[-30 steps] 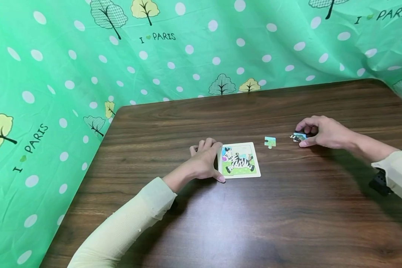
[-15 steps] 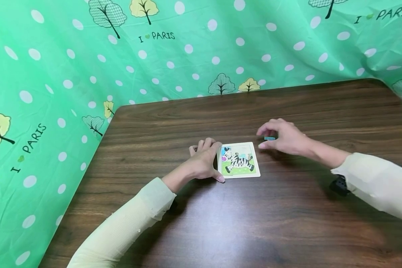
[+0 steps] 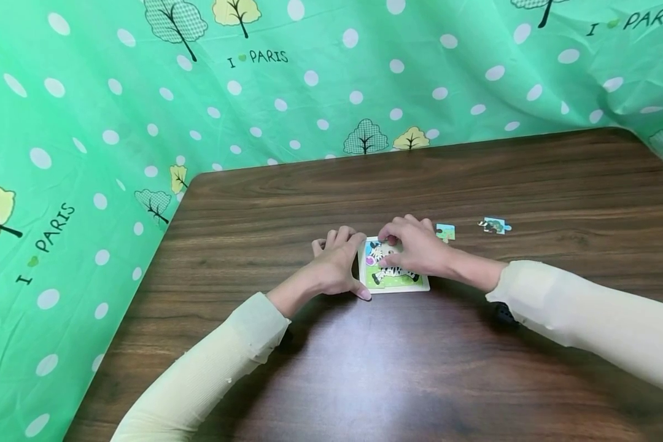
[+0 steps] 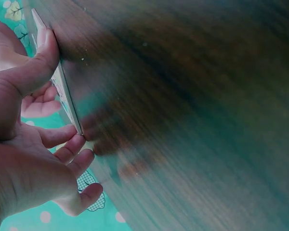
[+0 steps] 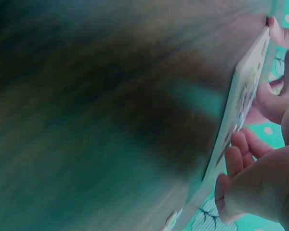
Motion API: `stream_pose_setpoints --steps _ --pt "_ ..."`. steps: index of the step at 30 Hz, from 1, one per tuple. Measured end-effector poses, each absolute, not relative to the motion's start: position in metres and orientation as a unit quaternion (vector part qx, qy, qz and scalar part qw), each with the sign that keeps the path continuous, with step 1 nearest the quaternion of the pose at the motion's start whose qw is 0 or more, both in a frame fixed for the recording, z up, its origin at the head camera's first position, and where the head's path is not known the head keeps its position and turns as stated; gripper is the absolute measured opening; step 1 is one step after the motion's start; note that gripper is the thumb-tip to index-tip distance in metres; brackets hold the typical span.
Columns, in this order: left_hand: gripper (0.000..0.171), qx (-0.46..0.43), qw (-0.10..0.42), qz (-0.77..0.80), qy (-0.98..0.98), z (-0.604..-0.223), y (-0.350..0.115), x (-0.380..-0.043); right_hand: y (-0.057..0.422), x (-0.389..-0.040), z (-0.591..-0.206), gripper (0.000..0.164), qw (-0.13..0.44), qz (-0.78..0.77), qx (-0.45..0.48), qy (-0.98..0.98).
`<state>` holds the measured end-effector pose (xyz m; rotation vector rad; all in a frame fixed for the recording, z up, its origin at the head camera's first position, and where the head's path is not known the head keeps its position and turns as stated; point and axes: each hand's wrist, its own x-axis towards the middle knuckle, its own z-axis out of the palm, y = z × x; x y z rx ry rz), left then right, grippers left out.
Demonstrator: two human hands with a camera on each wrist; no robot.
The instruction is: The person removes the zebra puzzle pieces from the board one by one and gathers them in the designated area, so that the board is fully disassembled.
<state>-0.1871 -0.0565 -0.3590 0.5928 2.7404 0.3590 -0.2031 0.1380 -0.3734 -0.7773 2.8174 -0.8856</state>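
On the table lies a square zebra jigsaw puzzle (image 3: 400, 290) in a pale frame. My left hand (image 3: 337, 264) holds its left side, thumb at the near corner and a finger at the far corner. My right hand (image 3: 417, 248) is over the puzzle from the right, thumb and index finger apart on either side of the zebra's head, fingertips right at the surface. It hides the puzzle's upper right part. Beyond this hand lie a blue-and-green puzzle piece (image 3: 445, 231), partly covered, and a piece with a dark striped shape (image 3: 494, 226).
The brown wooden table (image 3: 320, 368) reaches back to a green dotted curtain (image 3: 287, 135) behind its far edge and along its left side. Both sleeved forearms come in from the near side.
My right hand has left the striped piece, which stays on the table, and moved left past the blue-and-green piece to the puzzle. The left hand has stayed in place.
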Motion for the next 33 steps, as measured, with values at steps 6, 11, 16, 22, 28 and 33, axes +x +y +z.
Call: stream_pose_setpoints --steps 6,11,16,22,28,33 --pt "0.108 0.206 0.157 0.124 0.958 -0.359 -0.057 -0.186 0.130 -0.201 -0.376 0.040 0.034 -0.263 -0.239 0.934" --pt "0.110 0.204 0.158 0.123 0.958 -0.359 -0.056 -0.185 0.127 -0.201 -0.373 0.038 0.049 -0.268 -0.226 0.935" --pt "0.111 0.205 0.157 0.120 0.959 -0.358 -0.056 -0.185 0.124 -0.201 -0.371 0.040 0.070 -0.288 -0.214 0.931" --pt "0.111 0.205 0.157 0.116 0.959 -0.359 -0.056 -0.185 0.121 -0.199 -0.372 0.040 0.081 -0.317 -0.214 0.920" --pt "0.111 0.207 0.155 0.117 0.959 -0.359 -0.056 -0.186 0.119 -0.199 -0.372 0.041 0.080 -0.321 -0.219 0.918" --pt "0.111 0.207 0.154 0.115 0.959 -0.358 -0.056 -0.187 0.118 -0.200 -0.371 0.040 0.078 -0.317 -0.218 0.920"
